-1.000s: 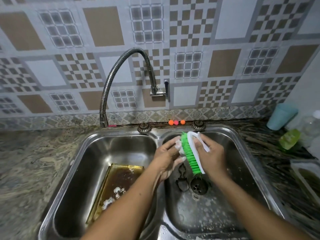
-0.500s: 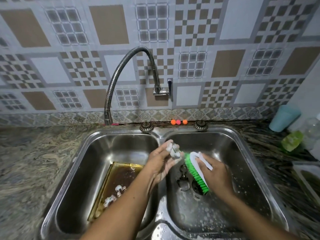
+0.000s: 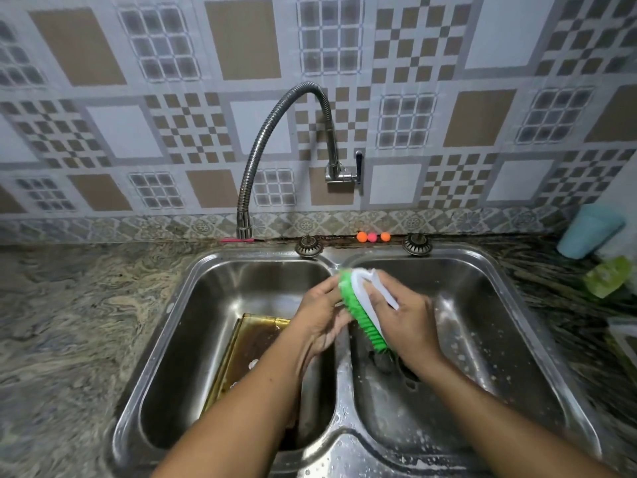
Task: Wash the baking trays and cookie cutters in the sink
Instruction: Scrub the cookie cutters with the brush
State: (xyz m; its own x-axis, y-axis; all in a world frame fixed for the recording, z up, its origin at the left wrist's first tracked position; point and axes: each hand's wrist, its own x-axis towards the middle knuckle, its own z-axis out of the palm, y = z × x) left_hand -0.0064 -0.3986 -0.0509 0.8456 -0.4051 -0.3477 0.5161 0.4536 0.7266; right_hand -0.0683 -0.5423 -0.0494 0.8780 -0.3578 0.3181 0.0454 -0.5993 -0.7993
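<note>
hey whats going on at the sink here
A person is scrubbing at a double sink. Their right hand grips the white handle of a green scrub brush above the divider between the basins. The left hand is pressed against the bristles with its fingers curled; whatever it holds there is hidden. A brownish baking tray with some suds leans in the left basin, and a small dark item lies by the right basin's drain. No water shows at the tap.
</note>
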